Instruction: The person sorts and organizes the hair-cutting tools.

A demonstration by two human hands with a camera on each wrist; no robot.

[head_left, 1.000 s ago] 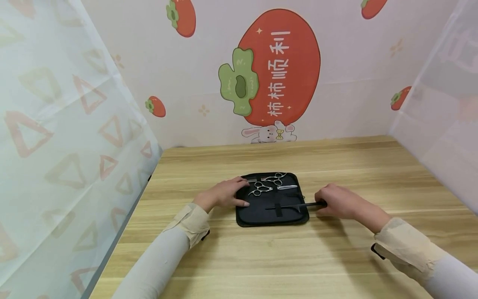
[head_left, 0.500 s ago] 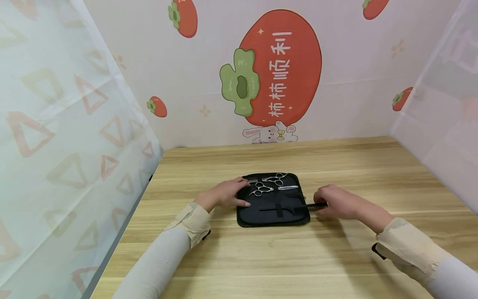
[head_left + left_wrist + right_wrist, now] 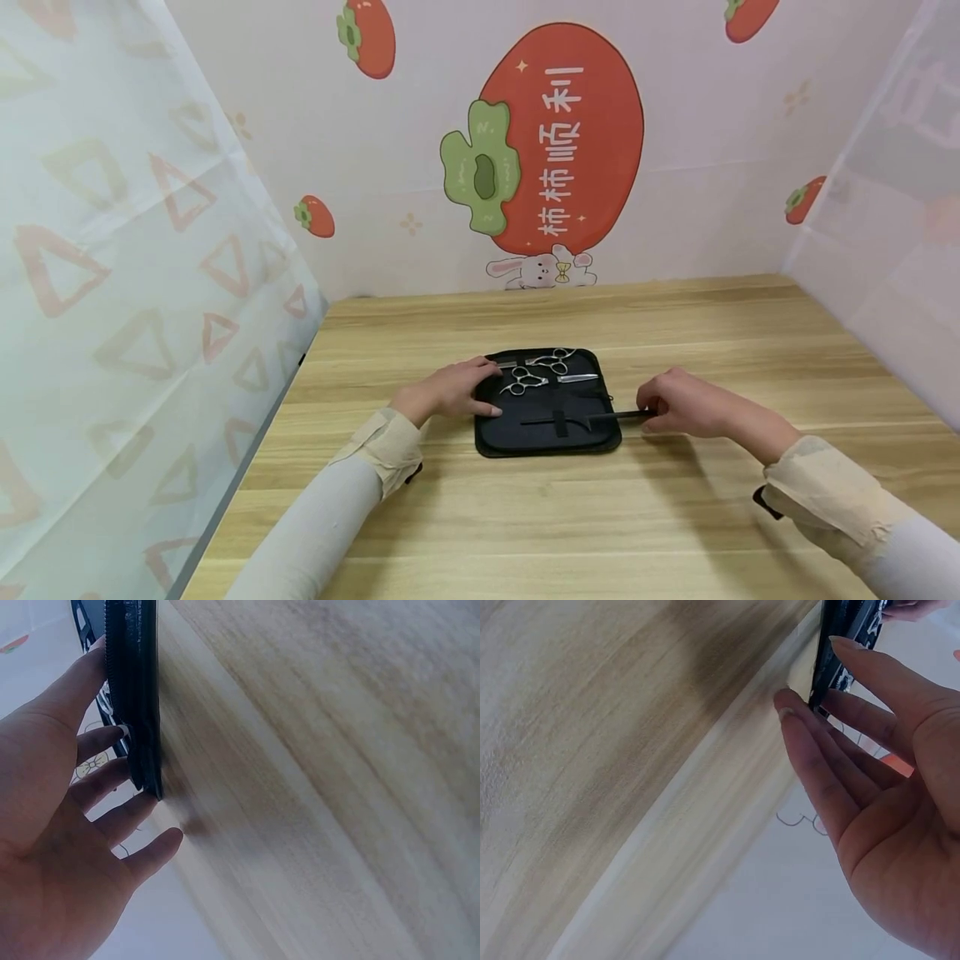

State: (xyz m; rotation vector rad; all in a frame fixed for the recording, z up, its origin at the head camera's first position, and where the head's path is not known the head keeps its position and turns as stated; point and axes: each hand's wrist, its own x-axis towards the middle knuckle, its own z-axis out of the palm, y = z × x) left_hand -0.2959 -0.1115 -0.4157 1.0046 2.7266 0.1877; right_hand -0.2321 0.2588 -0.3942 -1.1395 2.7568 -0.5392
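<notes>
Evidently, the black rat-tail comb (image 3: 621, 415) lies across the near half of the zip case (image 3: 521, 438), its slim tail at the black loop (image 3: 560, 428), its other end jutting past the right edge. There the right hand (image 3: 686, 406) meets it; whether those fingers pinch or merely touch is unclear. The left hand (image 3: 452, 388) rests, fingers spread, on the case's left edge. The comb looks light, stiff and smooth; its tail seems fragile, so the jutting end suits gripping.
</notes>
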